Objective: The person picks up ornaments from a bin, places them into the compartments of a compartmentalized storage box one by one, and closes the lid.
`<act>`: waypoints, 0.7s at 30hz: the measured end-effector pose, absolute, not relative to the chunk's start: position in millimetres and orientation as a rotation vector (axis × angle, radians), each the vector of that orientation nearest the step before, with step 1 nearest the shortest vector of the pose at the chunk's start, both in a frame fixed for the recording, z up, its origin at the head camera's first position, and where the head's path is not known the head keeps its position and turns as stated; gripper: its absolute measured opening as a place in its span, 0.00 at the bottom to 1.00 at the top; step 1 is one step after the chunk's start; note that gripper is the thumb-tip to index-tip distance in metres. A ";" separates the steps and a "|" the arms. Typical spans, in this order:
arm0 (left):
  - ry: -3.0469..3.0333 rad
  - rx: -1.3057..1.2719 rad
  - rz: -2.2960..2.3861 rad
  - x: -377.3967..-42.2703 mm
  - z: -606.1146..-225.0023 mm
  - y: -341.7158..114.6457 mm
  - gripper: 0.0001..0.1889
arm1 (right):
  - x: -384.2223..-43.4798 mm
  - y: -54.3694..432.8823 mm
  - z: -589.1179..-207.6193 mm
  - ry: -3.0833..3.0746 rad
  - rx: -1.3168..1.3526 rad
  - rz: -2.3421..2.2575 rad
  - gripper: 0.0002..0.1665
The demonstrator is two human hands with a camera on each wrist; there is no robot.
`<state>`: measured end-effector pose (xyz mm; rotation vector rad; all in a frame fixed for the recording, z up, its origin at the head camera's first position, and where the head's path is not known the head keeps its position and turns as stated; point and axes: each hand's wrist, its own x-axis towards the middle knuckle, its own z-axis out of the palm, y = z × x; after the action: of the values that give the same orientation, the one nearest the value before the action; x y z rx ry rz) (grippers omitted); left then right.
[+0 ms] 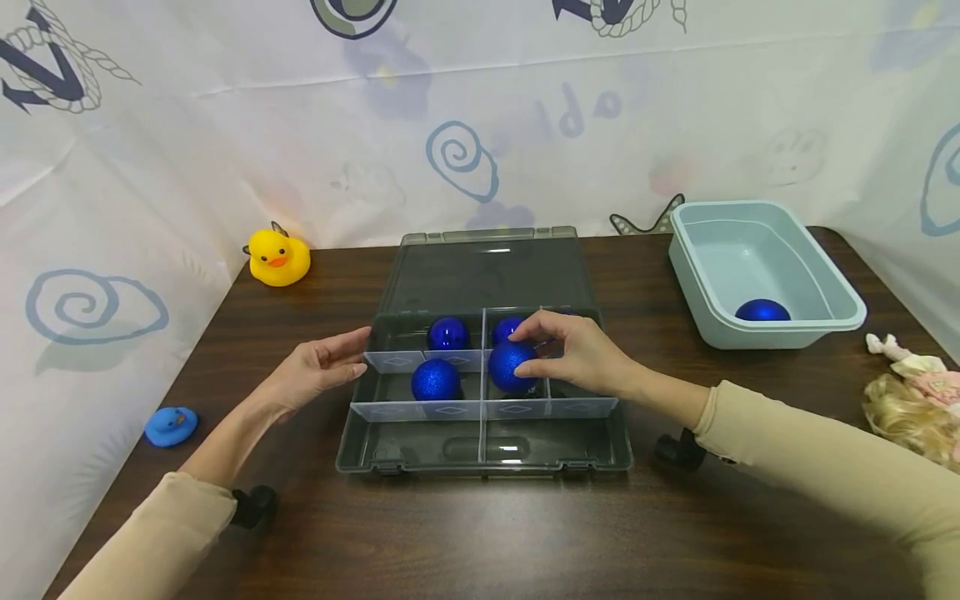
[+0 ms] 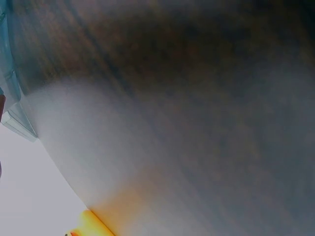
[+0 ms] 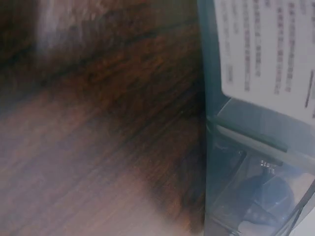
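Observation:
My right hand (image 1: 573, 354) pinches a glittery blue bauble (image 1: 507, 371) between thumb and fingers, over the middle row of a dark see-through divided box (image 1: 408, 462). My left hand (image 1: 322, 368) lies at the box's left side, fingers straight and holding nothing. Left of the centre divider, a shiny blue bauble (image 1: 448, 333) sits in the back row and a glittery one (image 1: 436, 381) in the middle row. Another shiny bauble (image 1: 504, 328) shows behind the held one, partly hidden. Through the box wall, the right wrist view shows a bauble (image 3: 268, 196) with a silver cap.
The box lid (image 1: 487, 271) leans back, opened. A pale blue basin (image 1: 780, 333) at the back right contains a blue bauble (image 1: 762, 311). A yellow rubber duck (image 1: 277, 258), a small blue toy (image 1: 171, 426) and a blond doll (image 1: 911, 392) lie near the table's edges.

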<state>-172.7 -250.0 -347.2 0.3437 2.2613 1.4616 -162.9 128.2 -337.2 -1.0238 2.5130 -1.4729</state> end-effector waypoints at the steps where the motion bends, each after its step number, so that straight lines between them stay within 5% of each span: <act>1: 2.261 0.343 1.462 -172.6 -347.2 -250.1 0.35 | -162.9 127.8 -337.7 2.521 -1.034 -1.463 0.19; 21: 2.251 0.333 1.465 -171.5 -347.7 -250.3 0.35 | -164.4 128.2 -348.3 2.614 -1.195 -1.358 0.14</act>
<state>-171.5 -250.3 -347.7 0.3329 2.2508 1.4651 -164.4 128.2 -348.3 -1.1946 2.6142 -1.3582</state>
